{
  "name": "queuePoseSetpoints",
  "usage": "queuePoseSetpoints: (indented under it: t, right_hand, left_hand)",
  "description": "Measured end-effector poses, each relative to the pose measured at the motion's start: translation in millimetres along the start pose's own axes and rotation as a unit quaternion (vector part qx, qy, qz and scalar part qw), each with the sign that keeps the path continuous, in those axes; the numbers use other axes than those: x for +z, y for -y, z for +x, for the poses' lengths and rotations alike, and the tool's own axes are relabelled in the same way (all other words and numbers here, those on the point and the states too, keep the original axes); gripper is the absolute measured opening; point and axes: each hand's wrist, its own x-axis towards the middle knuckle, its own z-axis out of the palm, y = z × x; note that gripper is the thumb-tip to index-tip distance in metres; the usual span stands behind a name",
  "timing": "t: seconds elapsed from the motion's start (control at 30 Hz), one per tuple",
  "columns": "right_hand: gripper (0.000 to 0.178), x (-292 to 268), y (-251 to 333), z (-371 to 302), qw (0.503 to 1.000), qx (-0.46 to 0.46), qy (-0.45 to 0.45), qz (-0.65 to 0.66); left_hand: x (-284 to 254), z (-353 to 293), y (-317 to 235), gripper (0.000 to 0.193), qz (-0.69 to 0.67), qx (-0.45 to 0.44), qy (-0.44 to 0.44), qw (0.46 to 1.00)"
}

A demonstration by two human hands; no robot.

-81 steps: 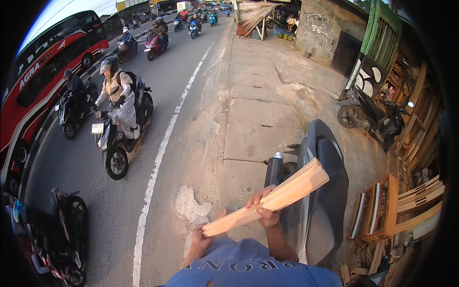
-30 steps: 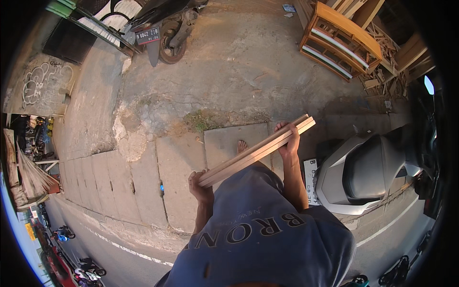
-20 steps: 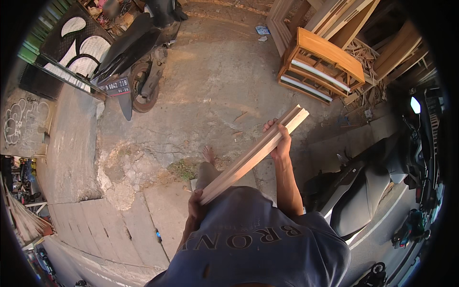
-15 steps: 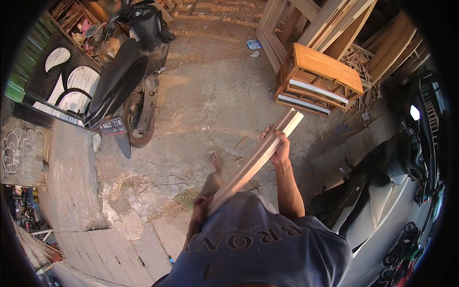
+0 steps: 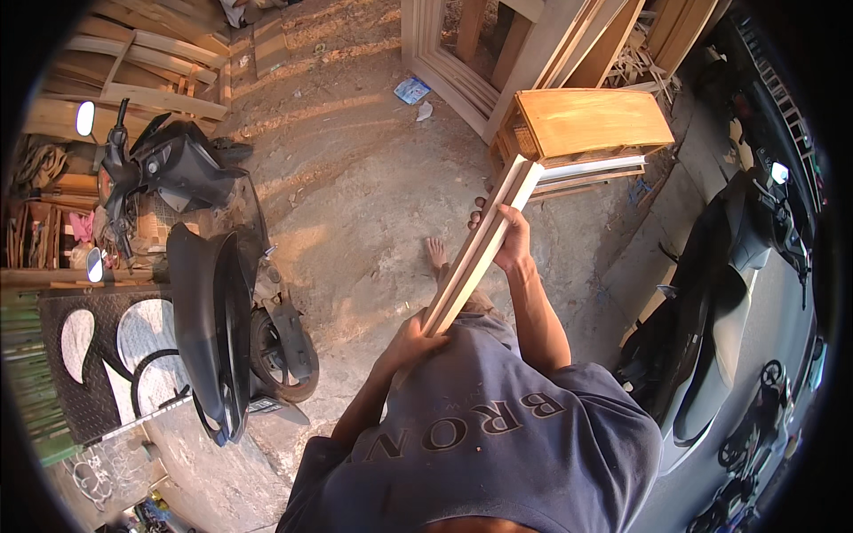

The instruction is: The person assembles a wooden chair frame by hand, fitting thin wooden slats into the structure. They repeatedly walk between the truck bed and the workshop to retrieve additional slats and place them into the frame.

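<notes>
A bundle of long, pale wooden strips [image 5: 482, 240] slants across the front of my body, its far end up and to the right. My right hand [image 5: 510, 238] is wrapped round the strips near that far end, with fingertips showing on the left side. Lower down, my left hand [image 5: 416, 340] grips the near end close to my shirt. The strips lie side by side with a groove between them; how many there are I cannot tell. Just beyond their far end stands an orange-brown wooden cabinet [image 5: 593, 124].
A black motorbike [image 5: 209, 320] is parked on the left, and another motorbike [image 5: 702, 311] stands on the right by the road. Wooden frames [image 5: 462, 67] lean behind the cabinet. Stacked timber [image 5: 151, 62] fills the far left. A blue packet [image 5: 411, 90] lies on the concrete ground [image 5: 355, 195].
My view has swung to the left, and the cabinet appears nearer the strips' end. The bundle now stands steeper, and my left hand has come inward and up with it. Both hands keep their hold.
</notes>
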Motion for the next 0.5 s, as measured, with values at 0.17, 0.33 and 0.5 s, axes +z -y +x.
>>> queuePoseSetpoints:
  t: [0.17,0.33,0.5]
  right_hand:
    - [0.045,72.6,24.0,168.4,0.995,-0.004,-0.082,-0.059]
    - [0.047,158.2,18.0,295.0,0.979,-0.035,-0.056,-0.192]
    - [0.057,201.8,-15.4,419.4,0.977,0.052,-0.004,-0.208]
  left_hand:
    - [-100.8,86.1,-91.6,0.067,0.045,0.039,-0.133,0.989]
    - [-181.7,139.1,-140.0,0.068,0.097,0.02,-0.269,0.958]
    - [-304.6,216.9,-170.5,0.055,0.054,0.068,-0.265,0.96]
